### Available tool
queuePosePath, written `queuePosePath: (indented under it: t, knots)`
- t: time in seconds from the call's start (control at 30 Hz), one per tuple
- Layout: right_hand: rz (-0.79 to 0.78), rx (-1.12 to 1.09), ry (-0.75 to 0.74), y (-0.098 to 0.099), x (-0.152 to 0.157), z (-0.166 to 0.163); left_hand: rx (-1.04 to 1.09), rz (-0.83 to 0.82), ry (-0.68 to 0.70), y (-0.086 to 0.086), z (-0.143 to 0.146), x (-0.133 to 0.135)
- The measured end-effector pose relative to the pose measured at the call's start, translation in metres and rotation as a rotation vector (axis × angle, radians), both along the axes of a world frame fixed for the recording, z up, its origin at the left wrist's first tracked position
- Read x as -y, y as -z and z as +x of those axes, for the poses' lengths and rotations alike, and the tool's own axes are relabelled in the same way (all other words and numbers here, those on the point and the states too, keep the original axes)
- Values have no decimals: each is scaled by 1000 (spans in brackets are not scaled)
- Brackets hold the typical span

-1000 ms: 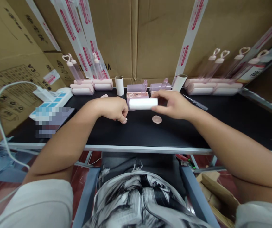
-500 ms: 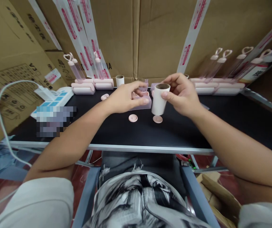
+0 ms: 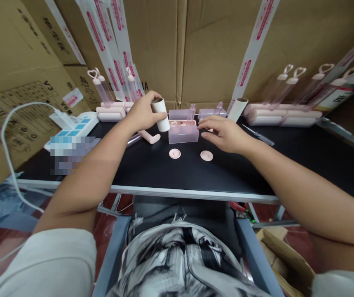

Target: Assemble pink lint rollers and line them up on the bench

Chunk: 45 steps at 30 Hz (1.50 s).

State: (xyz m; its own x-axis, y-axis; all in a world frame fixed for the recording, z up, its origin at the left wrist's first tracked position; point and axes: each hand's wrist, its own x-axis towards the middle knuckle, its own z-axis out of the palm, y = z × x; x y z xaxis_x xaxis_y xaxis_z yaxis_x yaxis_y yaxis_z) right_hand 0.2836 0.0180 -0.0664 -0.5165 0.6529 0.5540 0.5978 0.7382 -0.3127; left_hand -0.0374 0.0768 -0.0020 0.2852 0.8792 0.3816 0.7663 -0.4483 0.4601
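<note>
My left hand [image 3: 146,113] is closed around a white cardboard tube [image 3: 162,117], tilted slightly, at the left of an open translucent pink box [image 3: 183,135]. Small pink parts, one with a heart-shaped loop, lie in the box. Just right of the box, my right hand [image 3: 223,133] hovers with its fingers apart, holding nothing that I can see; a bit of pink shows beneath them. Behind it a second white tube [image 3: 237,109] leans. Two round pink discs, a left disc [image 3: 174,154] and a right disc [image 3: 207,156], lie in front on the black table [image 3: 158,173].
Pink rollers stand in a left group [image 3: 111,113] and a right group [image 3: 283,115] along the cardboard wall [image 3: 214,53]. A power strip [image 3: 79,128] with a white cable sits at the left. A thin tool [image 3: 261,137] lies right of my hand.
My right hand no longer holds a white tube and has opened. My left hand has moved left from above the box and now grips a white tube; which one, I cannot tell.
</note>
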Motion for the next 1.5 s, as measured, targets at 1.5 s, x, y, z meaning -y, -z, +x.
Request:
queuePosePath:
  t: [1.5]
  knots:
    - [-500, 311, 57, -5, 17, -14, -682, -279, 357, -10, 23, 54]
